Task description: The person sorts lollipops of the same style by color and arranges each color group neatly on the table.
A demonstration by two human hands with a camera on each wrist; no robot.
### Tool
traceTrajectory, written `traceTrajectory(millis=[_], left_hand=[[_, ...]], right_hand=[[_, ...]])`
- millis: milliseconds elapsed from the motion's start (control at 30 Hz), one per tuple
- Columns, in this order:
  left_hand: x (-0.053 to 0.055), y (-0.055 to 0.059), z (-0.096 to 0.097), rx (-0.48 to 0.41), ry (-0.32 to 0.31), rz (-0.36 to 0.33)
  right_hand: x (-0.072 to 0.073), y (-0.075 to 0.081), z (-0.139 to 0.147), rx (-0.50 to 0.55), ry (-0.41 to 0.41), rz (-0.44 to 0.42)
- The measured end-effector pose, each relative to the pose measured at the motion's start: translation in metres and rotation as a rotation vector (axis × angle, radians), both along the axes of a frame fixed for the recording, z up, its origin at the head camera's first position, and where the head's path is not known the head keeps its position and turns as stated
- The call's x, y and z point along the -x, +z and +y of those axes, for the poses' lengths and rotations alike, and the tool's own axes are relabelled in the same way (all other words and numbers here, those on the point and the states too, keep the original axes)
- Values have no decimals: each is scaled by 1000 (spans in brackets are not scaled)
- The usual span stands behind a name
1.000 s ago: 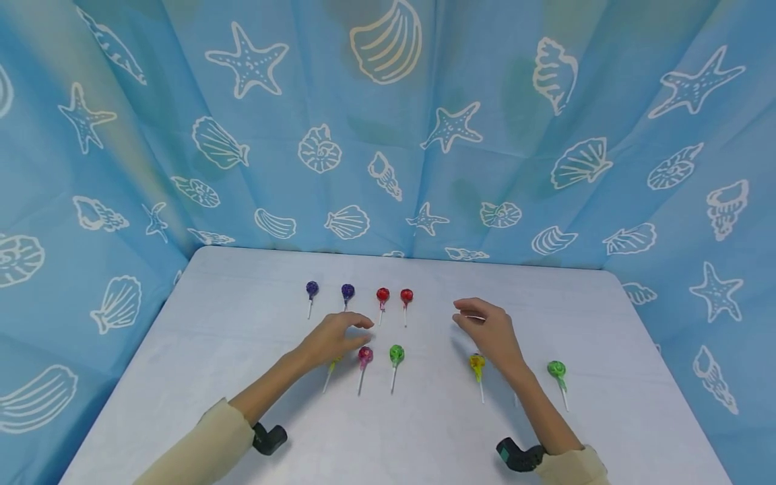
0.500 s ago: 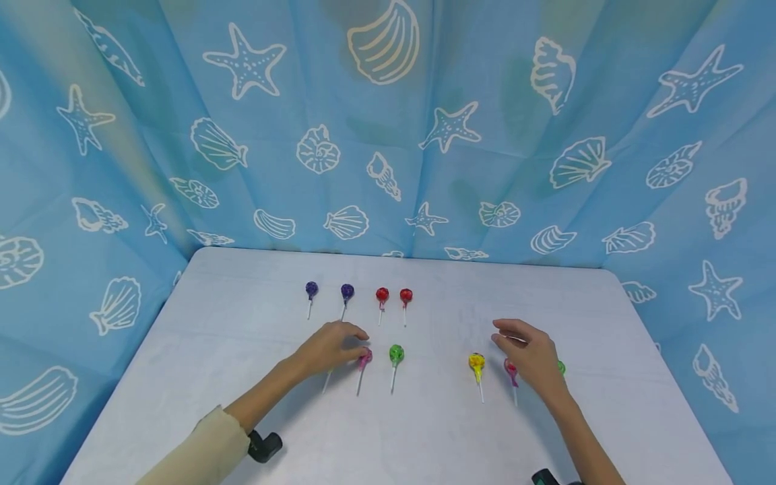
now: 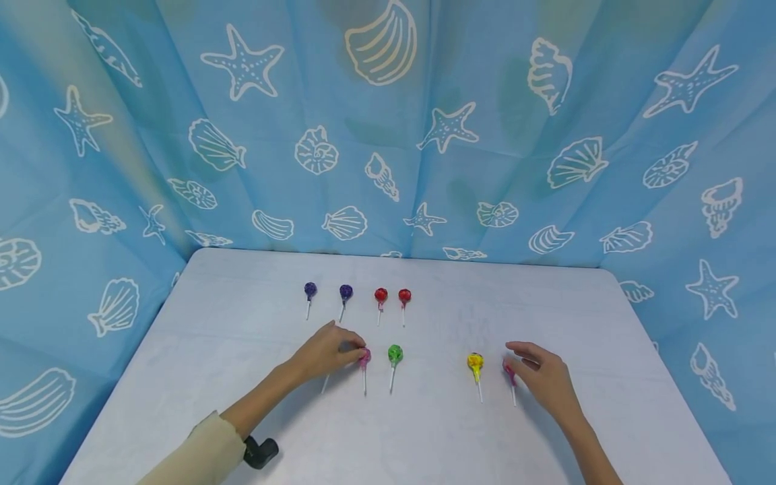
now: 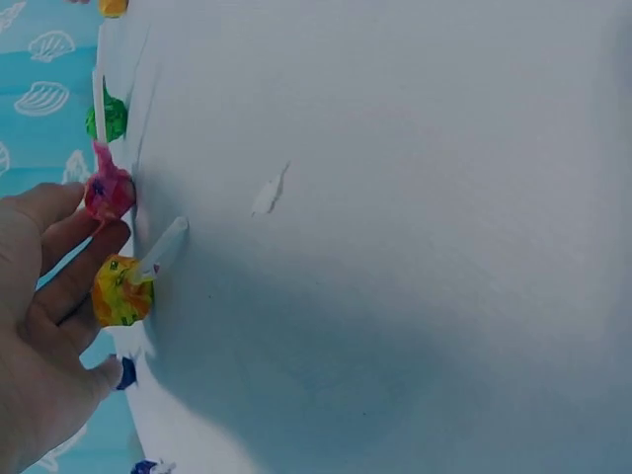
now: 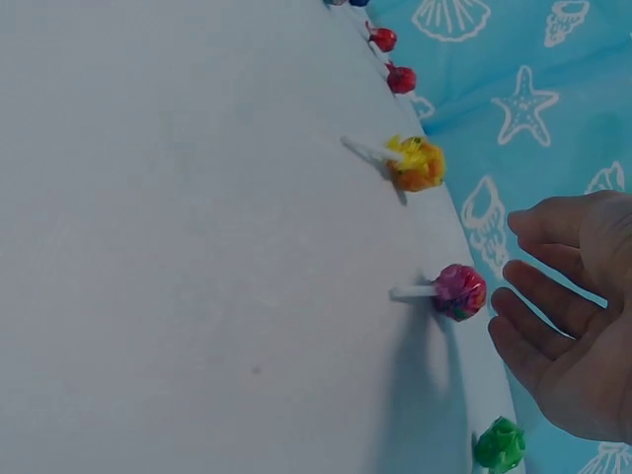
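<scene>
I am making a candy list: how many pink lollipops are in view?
2: one pink lollipop at the left hand, another pink lollipop by the right hand. More may be hidden behind hands.

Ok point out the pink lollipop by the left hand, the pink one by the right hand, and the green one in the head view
Left pink lollipop [image 4: 110,195]: left wrist view, on its wrapped candy.
Right pink lollipop [image 5: 460,292]: right wrist view, on its wrapped candy.
Green lollipop [image 3: 395,354]: head view, on its wrapped candy.
</scene>
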State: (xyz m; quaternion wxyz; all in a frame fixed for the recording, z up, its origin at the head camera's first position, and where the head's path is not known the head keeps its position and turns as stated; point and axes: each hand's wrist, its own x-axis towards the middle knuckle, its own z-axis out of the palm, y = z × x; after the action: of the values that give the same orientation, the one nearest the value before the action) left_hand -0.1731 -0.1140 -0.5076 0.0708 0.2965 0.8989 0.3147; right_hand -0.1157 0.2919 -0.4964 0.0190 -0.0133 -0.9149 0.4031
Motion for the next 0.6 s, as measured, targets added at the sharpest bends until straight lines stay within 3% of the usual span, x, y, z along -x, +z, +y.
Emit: traceTrajectory(millis=[600], left_hand=[[-3,0,2,36,13,14]], right_hand=[[-3,-28,9,-8,-1,17]])
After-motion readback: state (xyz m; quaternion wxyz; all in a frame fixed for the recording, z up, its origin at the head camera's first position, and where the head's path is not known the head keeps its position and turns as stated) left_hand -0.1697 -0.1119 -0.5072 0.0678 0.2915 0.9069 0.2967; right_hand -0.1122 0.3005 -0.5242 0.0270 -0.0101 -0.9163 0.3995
